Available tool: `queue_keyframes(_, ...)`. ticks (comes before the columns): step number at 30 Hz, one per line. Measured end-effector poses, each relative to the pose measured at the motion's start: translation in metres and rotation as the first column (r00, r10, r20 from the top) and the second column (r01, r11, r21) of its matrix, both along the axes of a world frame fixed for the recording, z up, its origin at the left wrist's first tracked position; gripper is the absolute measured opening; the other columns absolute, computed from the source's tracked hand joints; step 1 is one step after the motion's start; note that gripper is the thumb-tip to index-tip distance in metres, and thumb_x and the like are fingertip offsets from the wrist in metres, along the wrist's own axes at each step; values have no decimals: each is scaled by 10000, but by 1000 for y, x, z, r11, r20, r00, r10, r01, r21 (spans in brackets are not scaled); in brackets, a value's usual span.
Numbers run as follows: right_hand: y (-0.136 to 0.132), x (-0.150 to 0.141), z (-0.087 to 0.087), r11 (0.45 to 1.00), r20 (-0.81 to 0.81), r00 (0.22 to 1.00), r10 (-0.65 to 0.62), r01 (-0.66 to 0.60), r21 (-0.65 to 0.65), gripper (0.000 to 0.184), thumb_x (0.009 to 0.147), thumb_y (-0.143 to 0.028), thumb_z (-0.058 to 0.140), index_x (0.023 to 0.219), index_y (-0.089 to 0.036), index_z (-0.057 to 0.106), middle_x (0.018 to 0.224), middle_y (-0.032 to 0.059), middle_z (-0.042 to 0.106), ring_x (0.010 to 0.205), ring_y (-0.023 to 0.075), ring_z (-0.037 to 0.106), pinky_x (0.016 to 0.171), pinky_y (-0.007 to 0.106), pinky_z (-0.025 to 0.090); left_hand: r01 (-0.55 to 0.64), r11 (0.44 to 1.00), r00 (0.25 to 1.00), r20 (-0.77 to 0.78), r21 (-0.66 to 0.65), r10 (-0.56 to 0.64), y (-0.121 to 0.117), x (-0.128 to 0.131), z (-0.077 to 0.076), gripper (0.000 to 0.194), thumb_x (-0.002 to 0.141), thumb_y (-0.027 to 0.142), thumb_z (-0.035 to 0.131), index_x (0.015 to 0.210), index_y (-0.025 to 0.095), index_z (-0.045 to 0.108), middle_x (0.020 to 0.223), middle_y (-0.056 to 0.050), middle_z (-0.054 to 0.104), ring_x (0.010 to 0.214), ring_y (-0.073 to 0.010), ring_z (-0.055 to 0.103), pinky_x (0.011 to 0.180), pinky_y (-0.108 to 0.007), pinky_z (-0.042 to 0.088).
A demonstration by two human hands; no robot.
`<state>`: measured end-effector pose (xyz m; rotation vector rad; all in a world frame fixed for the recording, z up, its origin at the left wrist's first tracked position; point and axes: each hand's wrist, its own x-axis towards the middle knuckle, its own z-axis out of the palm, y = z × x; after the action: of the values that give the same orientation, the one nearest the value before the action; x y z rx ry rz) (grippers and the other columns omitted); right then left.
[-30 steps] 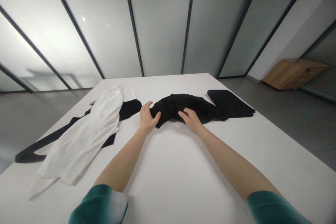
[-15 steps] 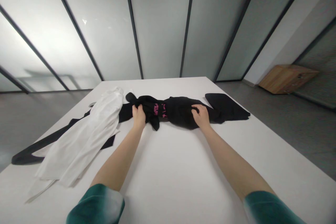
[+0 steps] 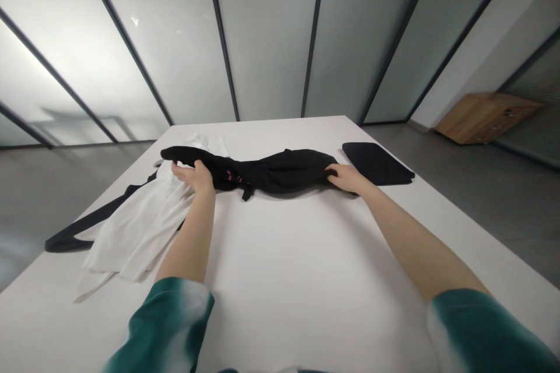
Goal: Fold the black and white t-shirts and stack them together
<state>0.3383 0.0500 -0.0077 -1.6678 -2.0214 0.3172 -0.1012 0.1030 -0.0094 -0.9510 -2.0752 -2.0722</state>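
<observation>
A black garment with pink lettering (image 3: 289, 172) stretches sideways between my two hands across the white table (image 3: 306, 262). My left hand (image 3: 195, 176) is closed on its left end, fingers beneath and thumb on top, holding it raised above a white garment (image 3: 144, 221). The right end is pinched in my right hand (image 3: 347, 178), close to the tabletop. A short black strip hangs from the garment near the lettering. Folds hide the garment's exact kind.
A flat folded black cloth (image 3: 377, 163) lies just beyond my right hand. Left of me, a black clothes hanger (image 3: 70, 237) shows partly from under the white garment. Frosted glass panels (image 3: 266, 35) stand behind the table. A wooden cabinet (image 3: 487, 116) is at the far right.
My left hand has moved left and lifted the black garment's left end over the white garment. My right hand has shifted slightly right and closed on the other end. The bunched cloth is now drawn longer.
</observation>
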Motion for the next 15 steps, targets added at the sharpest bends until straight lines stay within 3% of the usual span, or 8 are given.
queue_keyframes(2, 5, -2, 20, 999, -142, 990, -28, 32, 26, 132, 708, -203, 628, 800, -225, 719, 825, 55, 737, 806, 247, 653, 787, 362, 500, 91, 995, 987, -139, 44, -84, -12, 12, 16, 624, 775, 166, 519, 1374, 133, 348, 1434, -197, 423, 1419, -293, 344, 1177, -496, 271)
queue_keyframes(4, 10, -13, 44, 998, -309, 951, -20, 35, 44, 73, 696, -210, 628, 725, -216, 695, 746, 31, 712, 763, 222, 631, 762, 340, 493, 366, 930, 891, -288, 3, -350, -26, 38, 31, 525, 829, 217, 506, 1340, 145, 408, 1344, -172, 514, 1347, -286, 441, 1141, -481, 334)
queue_keyframes(5, 12, -22, 55, 999, -397, 918, -10, 30, 44, 63, 682, -211, 642, 722, -211, 691, 734, 20, 704, 762, 214, 625, 765, 334, 491, 523, 850, 784, -355, -68, -510, -34, 55, 36, 458, 855, 259, 503, 1298, 152, 456, 1255, -152, 577, 1258, -272, 527, 1096, -457, 394)
queue_keyframes(7, 15, -45, 74, 1000, -562, 827, 3, 4, 10, 96, 659, -219, 679, 753, -201, 689, 739, 7, 695, 775, 203, 624, 783, 331, 491, 745, 614, 464, -458, -261, -758, -49, 95, 42, 509, 843, 351, 578, 1306, 168, 471, 1209, -127, 617, 1156, -254, 594, 1036, -423, 453)
queue_keyframes(9, 16, -66, 85, 998, -709, 705, 19, -57, -31, 159, 667, -262, 708, 810, -196, 687, 775, 8, 698, 804, 200, 632, 798, 334, 500, 791, 471, 224, -532, -389, -816, -57, 132, 43, 749, 734, 404, 718, 1383, 178, 422, 1352, -148, 543, 1235, -296, 540, 1053, -441, 434)
queue_keyframes(10, 16, -75, 87, 995, -772, 635, 28, -92, -39, 193, 686, -301, 712, 846, -198, 683, 798, 11, 699, 822, 201, 637, 804, 335, 507, 789, 453, 185, -543, -415, -819, -58, 147, 42, 815, 704, 400, 745, 1408, 178, 400, 1403, -160, 502, 1276, -317, 505, 1064, -457, 420)
queue_keyframes(12, 15, -86, 84, 987, -858, 513, 33, -149, -51, 275, 745, -415, 680, 932, -214, 667, 832, 14, 696, 856, 207, 647, 811, 341, 522, 776, 464, 221, -505, -428, -835, -54, 165, 39, 775, 732, 348, 719, 1415, 174, 396, 1398, -170, 504, 1272, -327, 510, 1046, -467, 426)
queue_keyframes(15, 9, -85, 66, 982, -877, 480, 29, -179, -65, 436, 823, -584, 556, 1089, -246, 627, 946, 34, 700, 956, 232, 649, 836, 374, 532, 740, 473, 337, -345, -478, -876, -39, 168, 35, 465, 831, 277, 593, 1280, 179, 523, 1166, -141, 653, 1102, -314, 622, 941, -452, 479)
